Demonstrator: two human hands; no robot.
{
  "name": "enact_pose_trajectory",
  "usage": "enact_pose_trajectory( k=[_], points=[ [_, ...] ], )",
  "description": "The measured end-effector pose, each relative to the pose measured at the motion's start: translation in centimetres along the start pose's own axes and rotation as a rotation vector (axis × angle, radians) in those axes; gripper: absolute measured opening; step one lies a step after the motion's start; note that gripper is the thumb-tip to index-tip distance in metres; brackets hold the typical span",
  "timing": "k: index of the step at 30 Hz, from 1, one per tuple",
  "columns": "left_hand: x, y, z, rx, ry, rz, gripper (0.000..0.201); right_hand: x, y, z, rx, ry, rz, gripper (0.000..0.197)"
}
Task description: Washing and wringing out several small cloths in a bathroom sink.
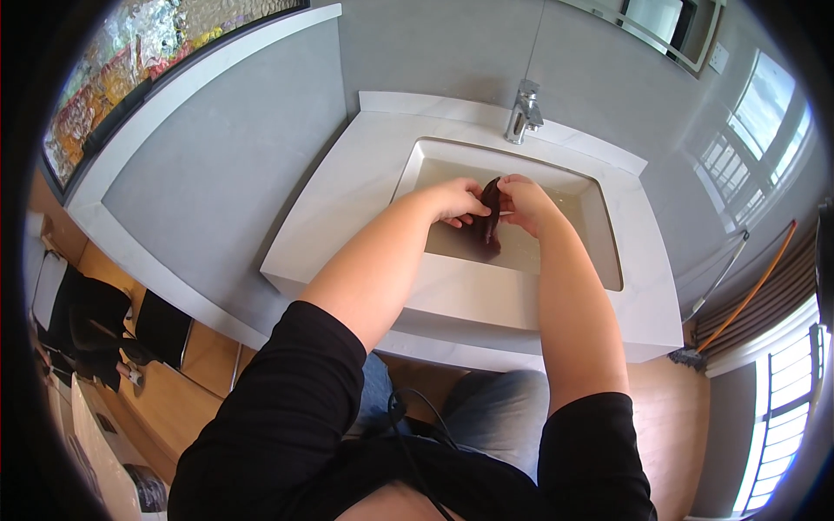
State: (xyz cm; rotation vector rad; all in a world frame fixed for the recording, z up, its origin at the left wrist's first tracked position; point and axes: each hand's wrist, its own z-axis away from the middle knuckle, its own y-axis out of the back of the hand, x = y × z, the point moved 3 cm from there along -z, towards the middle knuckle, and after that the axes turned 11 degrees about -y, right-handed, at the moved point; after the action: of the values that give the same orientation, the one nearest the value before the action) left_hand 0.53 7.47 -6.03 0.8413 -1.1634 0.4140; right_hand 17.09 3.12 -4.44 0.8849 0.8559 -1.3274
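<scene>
Both my hands hold a dark maroon, wet-looking piece of cloth (490, 227) over the sink (417, 165). Its upper end stands up between my fingers, and the lower part hangs into murky water in the basin. My left hand (458, 200) grips the cloth from the left, with thumb and fingers closed on it. From the right, my right hand (525, 201) pinches its upper edge. What kind of cloth it is cannot be made out.
A chrome tap (524, 113) stands on the white counter (339, 204) behind the basin. To the left runs a low grey partition (234, 148) with a white top. A broom and an orange-handled tool (749, 286) lean at the right, near a window. A person (87, 321) is at the far left.
</scene>
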Motion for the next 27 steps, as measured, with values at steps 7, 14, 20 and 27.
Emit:
enact_pose_trajectory(
  k=[7,14,20,27],
  points=[
    [0.1,0.1,-0.1,-0.001,-0.011,0.049,0.026,0.5,0.4,-0.9,0.004,-0.005,-0.005,0.016],
    [-0.2,0.5,-0.5,0.073,0.018,0.109,0.013,0.7,0.8,-1.4,0.172,0.04,0.082,0.016],
    [-0.7,1.1,-1.1,0.224,0.007,0.109,0.015,0.8,1.4,-1.5,0.255,0.026,0.182,0.014],
    [-2.2,2.0,-2.3,0.326,-0.003,-0.019,0.024,0.5,1.0,-1.3,0.275,0.056,0.31,0.021]
  ],
)
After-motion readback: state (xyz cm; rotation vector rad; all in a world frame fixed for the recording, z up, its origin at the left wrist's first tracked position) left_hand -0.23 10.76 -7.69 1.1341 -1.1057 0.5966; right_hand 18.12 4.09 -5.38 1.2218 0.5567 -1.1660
